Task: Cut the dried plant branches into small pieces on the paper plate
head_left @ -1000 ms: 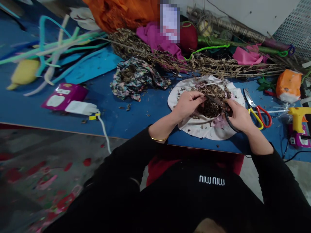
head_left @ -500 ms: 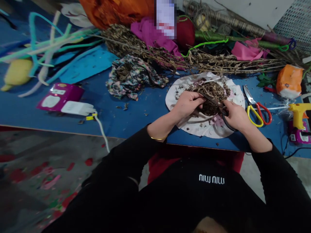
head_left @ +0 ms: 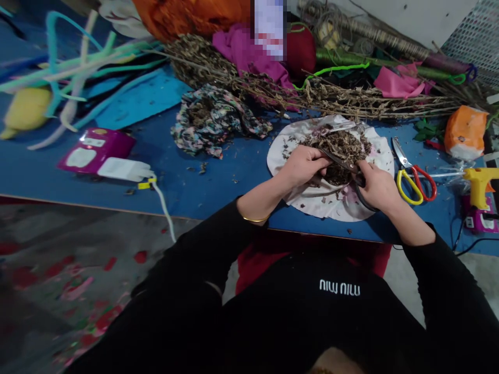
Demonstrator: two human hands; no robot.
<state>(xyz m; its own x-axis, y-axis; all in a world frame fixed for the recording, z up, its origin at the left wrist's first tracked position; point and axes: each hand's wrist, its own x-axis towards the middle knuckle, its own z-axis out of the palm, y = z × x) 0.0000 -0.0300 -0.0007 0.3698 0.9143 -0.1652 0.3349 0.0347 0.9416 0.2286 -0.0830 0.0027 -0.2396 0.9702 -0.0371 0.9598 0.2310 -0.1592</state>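
A round white cloth [head_left: 312, 205] is spread near the table's front edge, stained pinkish in places. On it lies a heap of chopped brown dried leaves [head_left: 343, 143]. My right hand [head_left: 376, 184] is closed round the black handles of a pair of scissors [head_left: 362, 200], whose dark blades point left over the heap. With fingers bent together, my left hand [head_left: 304, 166] pinches what look like dried leaves at the heap's left side, close to the blade tips. Its fingers partly hide what they hold.
Scissors with red and yellow handles [head_left: 415, 184] lie right of the cloth, near a yellow glue gun [head_left: 479, 187] and an orange packet [head_left: 465, 130]. Dried stalks [head_left: 351, 101] stretch across the back. A patterned cloth [head_left: 218, 122] and a purple box [head_left: 97, 150] sit left.
The view has shifted slightly. My right hand and the scissor handles have moved a little, with the handles appearing closer together. My left hand stays in nearly the same place.
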